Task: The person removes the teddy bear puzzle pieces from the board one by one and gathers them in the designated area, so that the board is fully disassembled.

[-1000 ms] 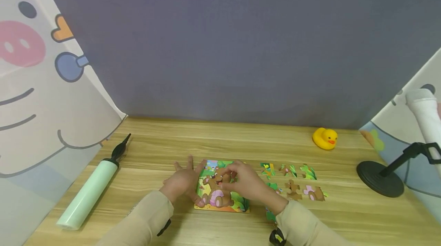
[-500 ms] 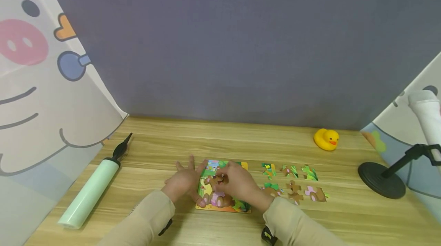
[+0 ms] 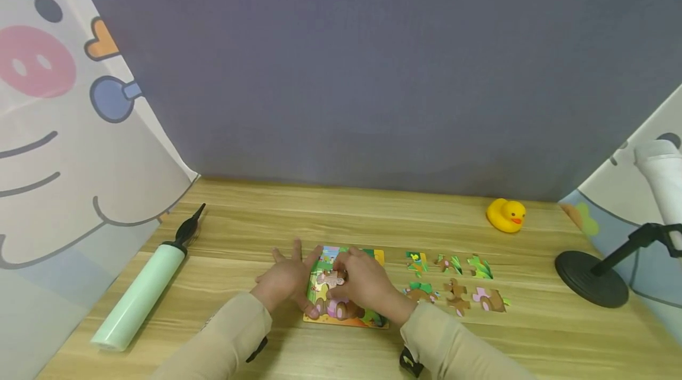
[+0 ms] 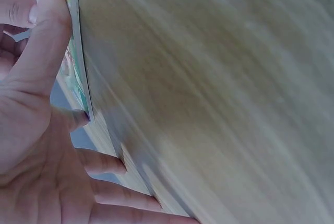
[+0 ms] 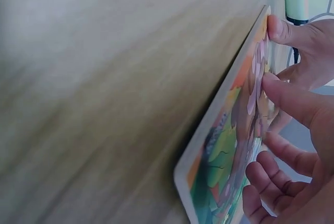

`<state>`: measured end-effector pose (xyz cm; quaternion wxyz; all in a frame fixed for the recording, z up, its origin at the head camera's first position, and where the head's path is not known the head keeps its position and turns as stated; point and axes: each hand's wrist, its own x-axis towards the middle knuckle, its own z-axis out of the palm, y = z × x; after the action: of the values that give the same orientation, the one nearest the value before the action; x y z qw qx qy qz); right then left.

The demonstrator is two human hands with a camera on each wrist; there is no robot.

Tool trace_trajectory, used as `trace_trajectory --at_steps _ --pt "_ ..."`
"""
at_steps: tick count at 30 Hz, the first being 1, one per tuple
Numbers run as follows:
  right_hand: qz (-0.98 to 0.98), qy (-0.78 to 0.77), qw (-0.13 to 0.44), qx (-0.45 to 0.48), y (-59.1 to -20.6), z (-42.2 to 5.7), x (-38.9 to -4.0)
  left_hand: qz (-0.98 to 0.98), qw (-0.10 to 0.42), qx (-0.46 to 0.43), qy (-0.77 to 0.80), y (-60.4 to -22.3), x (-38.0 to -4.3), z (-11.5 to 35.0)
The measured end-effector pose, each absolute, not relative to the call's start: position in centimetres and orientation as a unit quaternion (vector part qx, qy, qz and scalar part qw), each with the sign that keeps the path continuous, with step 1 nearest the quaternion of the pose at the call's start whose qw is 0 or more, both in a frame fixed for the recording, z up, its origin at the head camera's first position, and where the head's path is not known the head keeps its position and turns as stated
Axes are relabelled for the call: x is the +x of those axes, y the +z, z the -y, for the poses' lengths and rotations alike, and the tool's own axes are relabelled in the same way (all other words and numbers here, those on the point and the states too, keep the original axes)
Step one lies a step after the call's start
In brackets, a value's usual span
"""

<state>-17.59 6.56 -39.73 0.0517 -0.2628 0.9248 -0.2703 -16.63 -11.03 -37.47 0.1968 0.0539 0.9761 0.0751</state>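
A picture puzzle board (image 3: 379, 258) with a cartoon bear lies flat on the wooden table. My left hand (image 3: 288, 284) is spread along its left side, the thumb on the lower left corner; the left wrist view shows this thumb (image 4: 44, 41) lying over the edge. Over the board's middle, my right hand (image 3: 367, 283) pinches a brown puzzle piece (image 5: 264, 112) between thumb and index finger, its other fingers curled. The piece is mostly hidden by the hand in the head view. Beside the fingers, a pale patterned patch (image 3: 329, 278) shows where the bear's face was.
Several loose puzzle pieces lie in two rows right of the board, among them a brown one (image 3: 456, 296) and a pink-brown one (image 3: 489, 299). A yellow rubber duck (image 3: 505, 215), a microphone stand (image 3: 591, 279) and a pale green hand pump (image 3: 140, 297) surround the work area.
My right hand has moved a little left over the board. The brown bear face seen earlier has given way to a pale patterned patch. The left hand has stayed in place.
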Motion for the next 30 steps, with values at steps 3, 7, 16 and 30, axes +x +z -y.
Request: trace_trajectory --at_steps 3,7,16,30 --pt "-0.923 -0.282 0.064 -0.254 -39.6 -6.4 -17.8 -0.976 0.200 0.052 0.069 -37.4 -16.7 10.9" --pt "-0.920 -0.288 0.076 -0.254 -39.4 -6.3 -18.0 -0.975 0.205 0.053 0.063 -37.4 -16.7 10.9" --pt "-0.907 -0.313 0.085 -0.268 -39.3 -6.5 -18.0 -0.975 0.204 0.049 0.068 -37.4 -16.7 10.7" --pt "-0.916 -0.342 0.077 -0.195 -39.1 -5.2 -17.5 -0.975 0.208 0.044 0.070 -37.5 -16.7 10.8"
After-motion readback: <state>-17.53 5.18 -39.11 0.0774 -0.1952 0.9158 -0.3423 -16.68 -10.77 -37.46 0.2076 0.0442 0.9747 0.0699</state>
